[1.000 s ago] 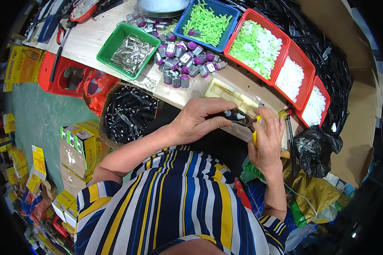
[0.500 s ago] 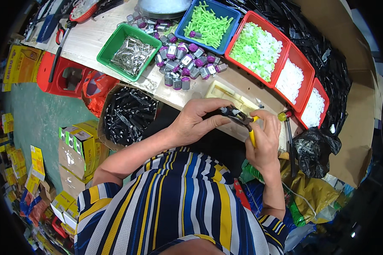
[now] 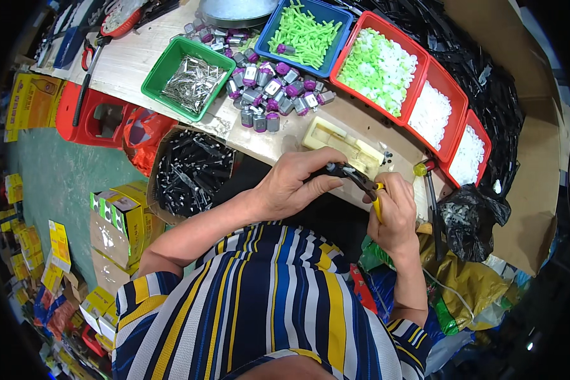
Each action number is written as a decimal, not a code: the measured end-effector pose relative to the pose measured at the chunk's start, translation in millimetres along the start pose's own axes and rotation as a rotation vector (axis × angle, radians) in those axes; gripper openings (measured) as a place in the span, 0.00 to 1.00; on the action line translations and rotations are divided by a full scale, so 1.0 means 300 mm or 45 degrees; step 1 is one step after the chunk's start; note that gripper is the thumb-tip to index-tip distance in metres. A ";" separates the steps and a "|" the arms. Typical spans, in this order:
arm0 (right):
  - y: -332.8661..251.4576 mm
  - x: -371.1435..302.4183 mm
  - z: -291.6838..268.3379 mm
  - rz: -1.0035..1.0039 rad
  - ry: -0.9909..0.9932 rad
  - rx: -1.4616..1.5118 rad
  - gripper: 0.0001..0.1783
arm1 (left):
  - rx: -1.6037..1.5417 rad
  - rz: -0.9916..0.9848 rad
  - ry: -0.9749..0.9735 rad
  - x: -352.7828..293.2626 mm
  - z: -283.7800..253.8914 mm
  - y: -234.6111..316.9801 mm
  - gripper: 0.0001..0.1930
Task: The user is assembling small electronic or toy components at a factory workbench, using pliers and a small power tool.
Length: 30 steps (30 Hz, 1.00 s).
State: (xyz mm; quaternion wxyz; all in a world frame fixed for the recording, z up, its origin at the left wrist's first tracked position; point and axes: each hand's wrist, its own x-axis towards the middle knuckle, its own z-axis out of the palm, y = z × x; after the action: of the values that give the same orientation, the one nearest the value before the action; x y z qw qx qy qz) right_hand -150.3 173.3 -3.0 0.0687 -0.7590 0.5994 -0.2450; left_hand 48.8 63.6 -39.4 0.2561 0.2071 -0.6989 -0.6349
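My left hand point(image 3: 297, 183) pinches a small black plastic part point(image 3: 342, 170) with whitish bits on it, between thumb and fingers. In my right hand point(image 3: 394, 215) is a pair of pliers point(image 3: 378, 208) with yellow handles, its dark jaws up against the black part. Fingers and jaws partly hide where they meet. Just beyond the hands lies a cream-coloured plastic fixture block point(image 3: 342, 144) on the table. Several tiny dark pieces point(image 3: 387, 156) lie beside the block's right end.
Purple-and-grey motors point(image 3: 272, 88) are heaped ahead. A green bin point(image 3: 151, 88) holds metal pins, a blue bin point(image 3: 267, 49) green strips, and red bins point(image 3: 421, 95) green and white pieces. A yellow-red-handled screwdriver point(image 3: 429, 180) is at right; black parts fill a box point(image 3: 151, 183) at left.
The view has shifted slightly. The black part and the plier jaws have tilted a little, and the fingers of my right hand have moved slightly on the handles. Both grips stay the same.
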 end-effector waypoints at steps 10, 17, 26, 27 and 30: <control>-0.015 -0.001 0.009 -0.034 -0.053 -0.024 0.11 | -0.151 0.010 -0.113 -0.016 -0.052 0.013 0.13; 0.076 -0.097 -0.029 0.263 0.002 -0.121 0.11 | 0.556 -0.572 -0.243 -0.250 -0.267 -0.039 0.14; 0.218 -0.317 -0.041 0.660 -0.013 -0.409 0.11 | 0.874 -0.437 -0.274 -0.323 -0.328 -0.078 0.14; 0.229 -0.325 -0.027 0.643 0.009 -0.436 0.12 | 0.881 -0.430 -0.276 -0.272 -0.318 -0.036 0.14; 0.219 -0.306 -0.011 0.630 0.037 -0.477 0.14 | 0.819 -0.117 -0.225 -0.126 -0.297 0.053 0.13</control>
State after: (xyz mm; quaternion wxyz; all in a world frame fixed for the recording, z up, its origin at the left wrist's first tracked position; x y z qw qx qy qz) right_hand -224.2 242.8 -52.7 -0.0235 -0.5859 0.8015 -0.1171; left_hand 134.3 19.1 -21.5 0.0872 0.2528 -0.8728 -0.4083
